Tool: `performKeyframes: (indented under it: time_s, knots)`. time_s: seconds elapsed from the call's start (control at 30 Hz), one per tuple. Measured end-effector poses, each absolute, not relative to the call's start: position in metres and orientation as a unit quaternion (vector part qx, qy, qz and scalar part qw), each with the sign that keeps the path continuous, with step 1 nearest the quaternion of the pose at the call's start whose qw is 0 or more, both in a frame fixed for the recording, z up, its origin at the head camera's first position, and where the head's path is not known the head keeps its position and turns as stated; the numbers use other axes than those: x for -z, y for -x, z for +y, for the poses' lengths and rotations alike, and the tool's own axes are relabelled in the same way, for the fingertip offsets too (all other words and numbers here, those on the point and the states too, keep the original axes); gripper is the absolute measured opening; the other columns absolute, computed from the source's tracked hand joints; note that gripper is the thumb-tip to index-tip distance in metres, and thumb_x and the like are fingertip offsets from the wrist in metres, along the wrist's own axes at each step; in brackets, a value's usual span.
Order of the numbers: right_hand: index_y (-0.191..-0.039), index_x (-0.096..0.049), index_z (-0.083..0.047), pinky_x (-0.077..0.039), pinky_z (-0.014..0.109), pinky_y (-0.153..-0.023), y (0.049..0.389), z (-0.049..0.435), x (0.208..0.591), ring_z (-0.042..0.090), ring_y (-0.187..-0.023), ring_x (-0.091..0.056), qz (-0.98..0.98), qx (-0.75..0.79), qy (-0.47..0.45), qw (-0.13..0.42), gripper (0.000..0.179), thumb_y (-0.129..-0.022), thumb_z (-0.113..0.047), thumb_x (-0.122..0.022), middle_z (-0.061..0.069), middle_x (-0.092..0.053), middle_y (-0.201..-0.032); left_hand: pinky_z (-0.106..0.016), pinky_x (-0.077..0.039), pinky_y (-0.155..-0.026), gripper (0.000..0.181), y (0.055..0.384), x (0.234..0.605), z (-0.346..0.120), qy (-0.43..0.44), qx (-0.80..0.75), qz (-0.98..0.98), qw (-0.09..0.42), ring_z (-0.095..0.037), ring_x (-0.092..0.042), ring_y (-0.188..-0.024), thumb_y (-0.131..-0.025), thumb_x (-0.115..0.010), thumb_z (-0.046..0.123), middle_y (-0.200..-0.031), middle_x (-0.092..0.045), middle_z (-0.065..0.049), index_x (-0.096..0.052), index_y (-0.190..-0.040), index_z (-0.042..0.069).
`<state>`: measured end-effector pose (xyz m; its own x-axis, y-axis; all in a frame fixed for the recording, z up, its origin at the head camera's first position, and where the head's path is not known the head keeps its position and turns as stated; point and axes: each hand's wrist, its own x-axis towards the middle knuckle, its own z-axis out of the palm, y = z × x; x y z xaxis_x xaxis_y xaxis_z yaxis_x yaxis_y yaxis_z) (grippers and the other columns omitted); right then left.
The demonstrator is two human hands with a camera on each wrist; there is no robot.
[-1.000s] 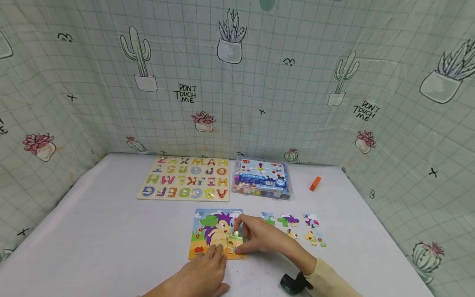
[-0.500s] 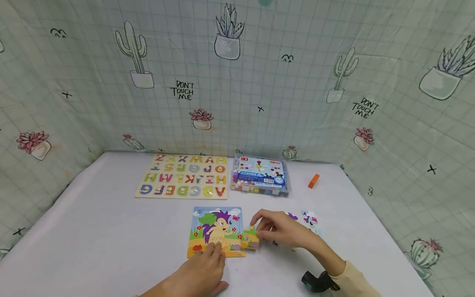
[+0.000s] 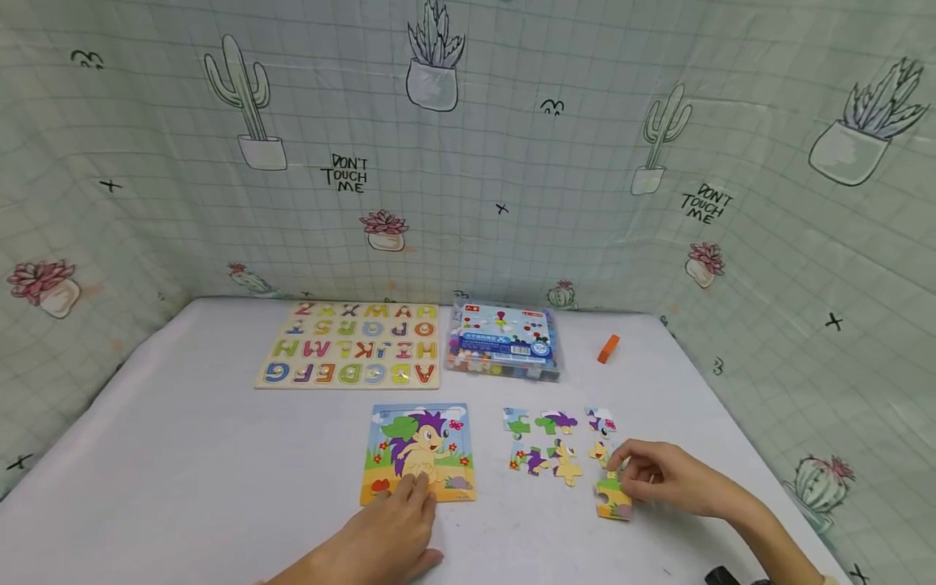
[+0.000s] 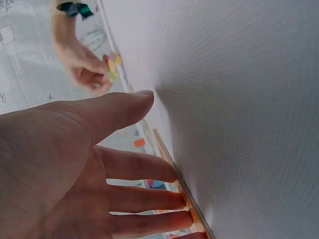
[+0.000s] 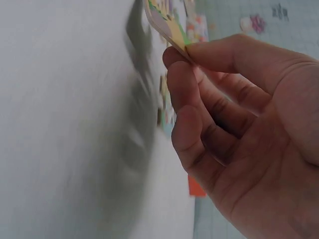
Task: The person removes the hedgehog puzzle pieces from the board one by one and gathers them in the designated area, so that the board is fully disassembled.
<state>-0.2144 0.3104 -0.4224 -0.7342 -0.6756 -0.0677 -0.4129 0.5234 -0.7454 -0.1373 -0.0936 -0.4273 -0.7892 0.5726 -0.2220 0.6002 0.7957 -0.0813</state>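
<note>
My left hand (image 3: 391,524) rests with straight fingers on the front edge of a hedgehog puzzle board (image 3: 376,471); the left wrist view shows its fingertips touching the board's edge. Off to the right, my right hand (image 3: 676,479) pinches a green and yellow puzzle piece (image 3: 613,497) between thumb and fingers. In the right wrist view that piece (image 5: 169,25) is tilted, with its shadow on the tablecloth. Several loose puzzle pieces (image 3: 566,465) lie in two rows between the board and my right hand.
Behind the board lies a wooden alphabet board (image 3: 344,351). Beside it stands a clear plastic box (image 3: 503,345) with small coloured parts inside. An orange block (image 3: 608,348) sits at the back right. Patterned cloth (image 3: 483,162) hangs around the white table (image 3: 183,455).
My right hand has carried the puzzle piece rightward from the board to beside the loose pieces, which are now uncovered. My left hand has stayed on the board. The head view has shifted slightly.
</note>
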Motion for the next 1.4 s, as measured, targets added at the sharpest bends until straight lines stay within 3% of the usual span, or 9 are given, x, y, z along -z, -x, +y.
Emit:
performKeyframes:
  time_s: [0.3,0.57,0.83,1.0,1.2,1.3,1.4]
  knots:
    - [-0.106,-0.062,-0.005,-0.049,0.021,-0.061,0.219,0.331,0.425,0.002,-0.073,-0.057,0.866,0.358,0.318,0.144,0.021,-0.087,-0.004,-0.069,-0.002,-0.063,-0.079,-0.038,-0.054,-0.096,0.066,0.134,0.429,-0.098,-0.308,0.065,0.946,0.073,-0.028,-0.057,-0.123,-0.09,-0.058,0.058,-0.138,-0.057,-0.015,-0.061,-0.132,0.007]
    - [-0.106,-0.062,-0.009,-0.049,0.021,-0.059,0.217,0.325,0.426,0.001,-0.073,-0.057,0.874,0.346,0.313,0.132,0.023,-0.085,-0.006,-0.071,-0.005,-0.062,-0.081,-0.039,-0.054,-0.095,0.065,0.134,0.426,-0.099,-0.318,0.067,0.943,0.066,-0.028,-0.058,-0.123,-0.091,-0.058,0.058,-0.138,-0.057,-0.014,-0.061,-0.132,0.007]
    - [-0.102,-0.063,-0.012,-0.048,0.021,-0.062,0.215,0.32,0.424,0.0,-0.071,-0.054,0.896,0.307,0.291,0.133,0.026,-0.083,-0.022,-0.077,-0.002,-0.058,-0.085,-0.039,-0.052,-0.1,0.061,0.137,0.417,-0.102,-0.322,0.036,0.941,0.092,-0.025,-0.055,-0.122,-0.091,-0.06,0.055,-0.134,-0.056,-0.01,-0.061,-0.132,0.01]
    - [-0.1,-0.061,-0.012,-0.047,0.021,-0.062,0.214,0.316,0.422,-0.001,-0.071,-0.053,0.904,0.287,0.289,0.133,0.026,-0.081,-0.016,-0.078,-0.001,-0.058,-0.09,-0.039,-0.052,-0.098,0.055,0.14,0.413,-0.106,-0.333,0.013,0.939,0.088,-0.02,-0.056,-0.11,-0.092,-0.059,0.054,-0.124,-0.059,-0.005,-0.064,-0.126,0.012]
    - [-0.099,-0.06,-0.012,-0.048,0.021,-0.063,0.215,0.296,0.416,0.002,-0.073,-0.053,0.909,0.262,0.302,0.117,0.023,-0.084,-0.018,-0.076,-0.005,-0.059,-0.085,-0.038,-0.05,-0.101,0.047,0.144,0.409,-0.113,-0.325,-0.027,0.941,0.085,-0.018,-0.055,-0.109,-0.093,-0.061,0.049,-0.124,-0.059,-0.001,-0.068,-0.121,0.012]
    - [-0.097,-0.061,-0.014,-0.047,0.02,-0.064,0.217,0.277,0.411,0.002,-0.074,-0.052,0.914,0.252,0.292,0.128,0.021,-0.086,-0.025,-0.075,-0.009,-0.058,-0.082,-0.04,-0.05,-0.102,0.043,0.145,0.409,-0.114,-0.316,-0.034,0.944,0.091,-0.021,-0.056,-0.111,-0.093,-0.062,0.047,-0.123,-0.06,-0.004,-0.07,-0.12,0.014]
    - [-0.098,-0.063,-0.015,-0.047,0.019,-0.064,0.221,0.255,0.407,0.001,-0.073,-0.051,0.912,0.243,0.302,0.136,0.019,-0.088,-0.027,-0.073,-0.011,-0.057,-0.079,-0.043,-0.054,-0.094,0.041,0.145,0.411,-0.112,-0.293,-0.021,0.951,0.099,-0.025,-0.056,-0.106,-0.092,-0.063,0.047,-0.118,-0.062,-0.009,-0.07,-0.122,0.02]
